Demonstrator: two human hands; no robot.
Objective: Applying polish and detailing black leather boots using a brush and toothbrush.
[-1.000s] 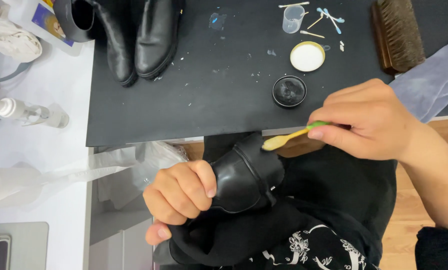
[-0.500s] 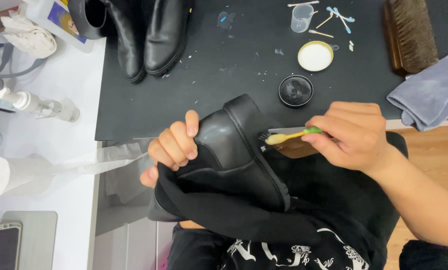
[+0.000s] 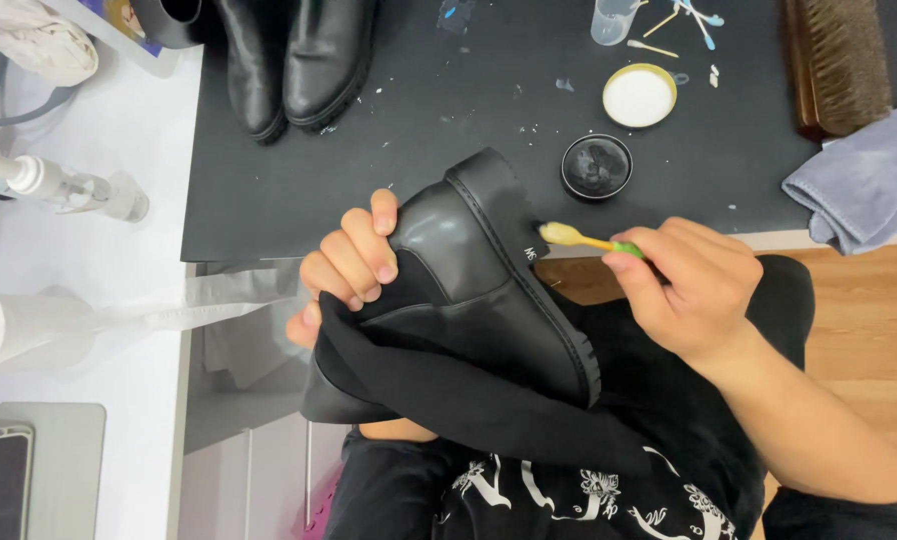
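The left hand [image 3: 354, 262] is curled shut on the upper of a black boot [image 3: 479, 290], fingers over the elastic side panel and knuckles turned toward the camera, at about 9 o'clock from the boot's middle. The boot lies tilted over the person's lap, toe toward 12 o'clock and the treaded sole facing 3 o'clock. A black cloth [image 3: 489, 410] drapes under and across its lower part.

The right hand [image 3: 694, 290] comes in from 4 o'clock, forearm slanting up from the lower right corner. Its fingers are pinched closed on the green handle of a small brush [image 3: 579, 238], whose pale head touches the sole edge near the toe.

The toe overlaps the near edge of the black tabletop [image 3: 449, 130]. Just past it, at 1 o'clock, sits an open tin of black polish [image 3: 597, 166], and further on at 1 o'clock its pale lid [image 3: 640, 96]. A grey cloth [image 3: 864, 185] hangs over the tabletop edge at 3 o'clock, near the right hand, with a wooden bristle brush [image 3: 834, 65] above it. A second pair of black boots [image 3: 289, 60] stands at 11 o'clock, well apart. Bare black surface lies between the toe and those boots.
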